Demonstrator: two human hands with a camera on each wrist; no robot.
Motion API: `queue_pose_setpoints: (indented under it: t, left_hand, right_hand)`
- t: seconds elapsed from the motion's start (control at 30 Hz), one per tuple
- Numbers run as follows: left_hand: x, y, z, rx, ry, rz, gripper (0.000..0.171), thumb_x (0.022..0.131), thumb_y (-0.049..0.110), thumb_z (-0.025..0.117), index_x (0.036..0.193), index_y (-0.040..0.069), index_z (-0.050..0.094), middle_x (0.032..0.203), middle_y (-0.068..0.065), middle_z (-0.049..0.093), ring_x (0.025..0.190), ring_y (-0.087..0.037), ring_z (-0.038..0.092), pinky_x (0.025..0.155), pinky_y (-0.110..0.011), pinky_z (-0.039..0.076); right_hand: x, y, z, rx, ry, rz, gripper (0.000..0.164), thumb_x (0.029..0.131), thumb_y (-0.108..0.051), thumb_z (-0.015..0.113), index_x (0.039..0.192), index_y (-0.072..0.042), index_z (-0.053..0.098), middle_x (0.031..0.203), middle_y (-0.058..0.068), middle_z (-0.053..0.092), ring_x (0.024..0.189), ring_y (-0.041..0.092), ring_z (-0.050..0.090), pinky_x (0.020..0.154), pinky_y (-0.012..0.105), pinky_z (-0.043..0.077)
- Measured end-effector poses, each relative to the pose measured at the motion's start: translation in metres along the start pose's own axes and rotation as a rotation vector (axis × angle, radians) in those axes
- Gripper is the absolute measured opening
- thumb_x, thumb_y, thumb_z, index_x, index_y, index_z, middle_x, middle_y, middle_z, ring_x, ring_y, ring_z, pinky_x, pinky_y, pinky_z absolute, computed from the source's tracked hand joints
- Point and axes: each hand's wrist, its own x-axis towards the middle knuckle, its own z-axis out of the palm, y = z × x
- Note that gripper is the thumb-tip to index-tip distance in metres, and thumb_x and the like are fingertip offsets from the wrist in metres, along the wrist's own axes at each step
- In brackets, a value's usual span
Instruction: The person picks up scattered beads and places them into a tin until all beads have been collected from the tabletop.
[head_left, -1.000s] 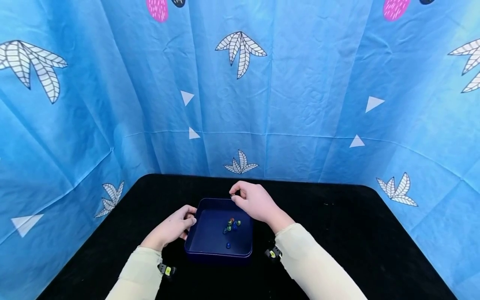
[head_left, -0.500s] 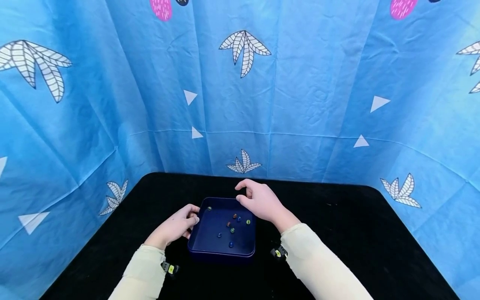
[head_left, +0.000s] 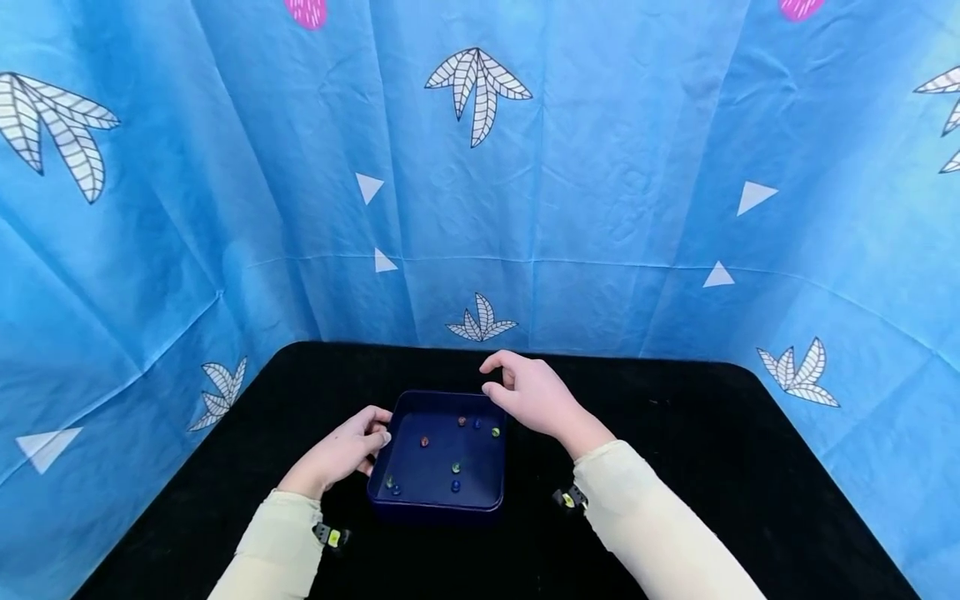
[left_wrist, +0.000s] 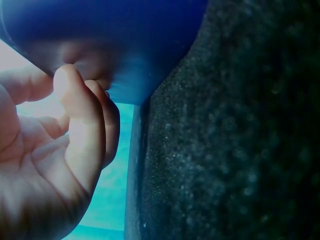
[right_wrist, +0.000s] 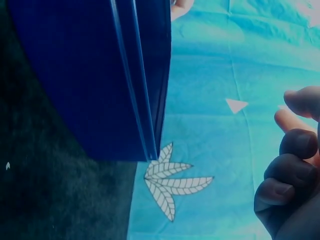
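A dark blue square box (head_left: 435, 506) without a lid sits on the black table in the head view. Spread over its floor are several small glass marbles, among them a red one (head_left: 424, 442), a green one (head_left: 455, 468), a blue one (head_left: 456, 486) and a yellow-green one (head_left: 496, 432). My left hand (head_left: 347, 450) grips the box's left side; in the left wrist view its bent fingers (left_wrist: 82, 125) press the outer wall. Over the far right corner hovers my right hand (head_left: 538, 396), thumb and forefinger apart, the other fingers (right_wrist: 295, 170) loosely curled, nothing between them.
The black cloth-covered table (head_left: 675, 483) extends around the box on every side. Behind it and along both sides hangs a blue curtain (head_left: 600, 183) printed with white leaves and triangles. Each wrist carries a small black camera, such as the right one (head_left: 570, 498).
One second ago my right fingers pinched a small marble over the far edge; now they are parted. The marbles have rolled from a cluster to scattered spots. My left hand keeps its grip.
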Motion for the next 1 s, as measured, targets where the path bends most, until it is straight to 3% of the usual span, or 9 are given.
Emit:
queue_pose_setpoints:
  t: [0.37, 0.67, 0.87, 1.0]
  left_hand:
    - [-0.006, -0.003, -0.001, -0.016, -0.026, -0.001, 0.036, 0.105, 0.008, 0.048, 0.138, -0.005, 0.041, 0.109, -0.022, 0.051, 0.083, -0.031, 0.061, 0.064, -0.042, 0.056]
    - [-0.007, 0.001, 0.001, 0.015, 0.011, -0.019, 0.035, 0.104, 0.006, 0.047, 0.137, -0.007, 0.043, 0.108, -0.022, 0.054, 0.082, -0.031, 0.062, 0.063, -0.042, 0.056]
    - [-0.008, 0.005, 0.003, 0.132, 0.068, -0.041, 0.031, 0.104, 0.008, 0.05, 0.132, -0.005, 0.048, 0.101, -0.015, 0.06, 0.078, -0.026, 0.062, 0.063, -0.039, 0.055]
    - [-0.008, 0.011, 0.005, 0.345, 0.149, -0.017, 0.032, 0.102, 0.013, 0.056, 0.13, -0.002, 0.052, 0.096, -0.008, 0.061, 0.081, -0.021, 0.06, 0.071, -0.04, 0.053]
  right_hand:
    - [-0.018, 0.007, -0.007, -0.035, 0.025, -0.005, 0.022, 0.095, -0.033, 0.068, 0.116, -0.029, 0.067, 0.062, -0.004, 0.049, 0.048, 0.014, 0.042, 0.053, 0.033, 0.041]
    - [-0.042, 0.024, -0.023, -0.056, 0.032, 0.024, 0.02, 0.094, -0.032, 0.07, 0.113, -0.029, 0.068, 0.061, -0.006, 0.049, 0.047, 0.012, 0.041, 0.055, 0.034, 0.043]
    - [-0.064, 0.044, -0.032, -0.089, 0.032, 0.073, 0.019, 0.093, -0.029, 0.072, 0.112, -0.027, 0.067, 0.062, -0.006, 0.047, 0.048, 0.011, 0.04, 0.055, 0.032, 0.042]
    - [-0.076, 0.055, -0.039, -0.118, 0.037, 0.106, 0.02, 0.094, -0.03, 0.071, 0.113, -0.025, 0.067, 0.065, -0.007, 0.05, 0.05, 0.011, 0.042, 0.056, 0.032, 0.042]
